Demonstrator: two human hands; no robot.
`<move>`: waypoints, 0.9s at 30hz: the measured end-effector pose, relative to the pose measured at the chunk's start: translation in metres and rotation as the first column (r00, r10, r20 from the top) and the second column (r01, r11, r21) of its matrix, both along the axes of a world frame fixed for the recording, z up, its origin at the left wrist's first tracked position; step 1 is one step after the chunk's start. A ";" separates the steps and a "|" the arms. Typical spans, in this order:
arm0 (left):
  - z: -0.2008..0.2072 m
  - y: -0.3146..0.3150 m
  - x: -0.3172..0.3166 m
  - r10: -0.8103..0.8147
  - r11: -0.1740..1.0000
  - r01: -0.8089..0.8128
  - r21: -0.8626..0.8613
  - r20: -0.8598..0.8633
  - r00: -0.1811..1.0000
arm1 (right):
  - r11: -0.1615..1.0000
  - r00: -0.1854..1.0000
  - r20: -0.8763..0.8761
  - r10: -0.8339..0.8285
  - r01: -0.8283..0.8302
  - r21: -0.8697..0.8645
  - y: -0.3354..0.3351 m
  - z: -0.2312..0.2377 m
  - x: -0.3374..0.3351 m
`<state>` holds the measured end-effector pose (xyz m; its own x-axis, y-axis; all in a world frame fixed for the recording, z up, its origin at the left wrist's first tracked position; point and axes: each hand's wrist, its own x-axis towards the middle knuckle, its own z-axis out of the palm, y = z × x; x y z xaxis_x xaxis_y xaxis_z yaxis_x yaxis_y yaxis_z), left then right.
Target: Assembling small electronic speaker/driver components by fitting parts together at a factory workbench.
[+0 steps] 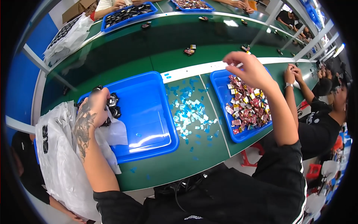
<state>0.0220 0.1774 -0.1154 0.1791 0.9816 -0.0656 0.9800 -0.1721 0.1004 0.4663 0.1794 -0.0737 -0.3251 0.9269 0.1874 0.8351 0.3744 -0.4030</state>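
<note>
My left hand [97, 106], on the tattooed forearm, is at the left side of a blue tray [149, 151]. Its fingers curl round a black plastic part, and more round black parts [113, 100] sit beside it. Translucent plastic bags [56, 149] lie over the tray's left edge, under my left forearm. My right hand [250, 69] is raised over the far corner of a second blue tray [240, 140]. Its fingers bend toward the thumb with a gap between. Below it lies a heap of small circuit boards with silver and yellow pieces [248, 104].
Blue film pieces [190, 115] are scattered on the green table between the trays. Beyond a white rail [186, 71], a green conveyor belt [130, 56] carries small assemblies [189, 50]. Far-side trays hold black parts [128, 16] and boards [192, 3]. Another person [317, 119] works at right.
</note>
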 end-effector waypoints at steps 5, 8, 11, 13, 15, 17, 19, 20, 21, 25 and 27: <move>0.017 -0.014 0.006 0.066 0.977 -0.043 -0.210 0.105 0.992 | 0.971 0.995 0.094 0.016 0.007 -0.238 -0.055 -0.020 0.036; 0.019 -0.024 -0.003 0.058 0.968 -0.045 -0.249 0.044 0.997 | 0.979 0.987 0.115 0.112 -0.089 -0.182 -0.085 -0.036 0.039; 0.013 -0.036 -0.014 0.032 0.973 -0.033 -0.227 -0.008 0.999 | 0.987 0.976 0.196 0.097 -0.069 -0.144 -0.092 -0.038 0.033; 0.010 -0.039 -0.015 0.050 0.977 -0.043 -0.210 0.031 0.998 | 0.994 0.985 0.166 0.047 -0.031 -0.102 -0.094 -0.036 0.029; 0.011 -0.044 -0.016 0.044 0.986 -0.032 -0.165 0.068 0.997 | 1.000 0.996 0.092 0.010 -0.009 -0.012 -0.097 -0.036 0.027; 0.016 -0.052 -0.011 0.043 0.992 -0.039 -0.121 0.029 0.999 | 1.000 0.993 0.118 0.005 -0.006 0.005 -0.101 -0.040 0.027; 0.009 -0.058 -0.016 -0.050 0.999 0.049 0.018 0.019 0.999 | 0.999 0.987 0.159 -0.036 0.033 0.018 -0.107 -0.042 0.027; 0.009 -0.060 -0.016 -0.106 0.991 0.099 0.093 0.068 0.992 | 0.998 0.987 0.153 -0.055 0.052 0.027 -0.111 -0.045 0.029; 0.010 -0.057 -0.004 -0.091 0.993 0.084 0.086 0.085 0.992 | 0.998 0.988 0.138 -0.066 0.065 0.010 -0.115 -0.050 0.033; 0.011 -0.061 -0.001 -0.119 0.989 0.109 0.101 0.109 0.987 | 0.995 0.994 0.064 -0.091 0.087 0.055 -0.121 -0.057 0.035; 0.012 -0.059 0.004 -0.073 0.997 0.071 0.023 0.118 0.990 | 0.992 0.987 0.104 -0.123 0.119 0.042 -0.126 -0.054 0.036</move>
<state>0.0263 0.1187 -0.1036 0.2549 0.9667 -0.0219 0.9462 -0.2447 0.2115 0.5020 0.0537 -0.1273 -0.2308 0.9540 0.1914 0.9123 0.2806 -0.2983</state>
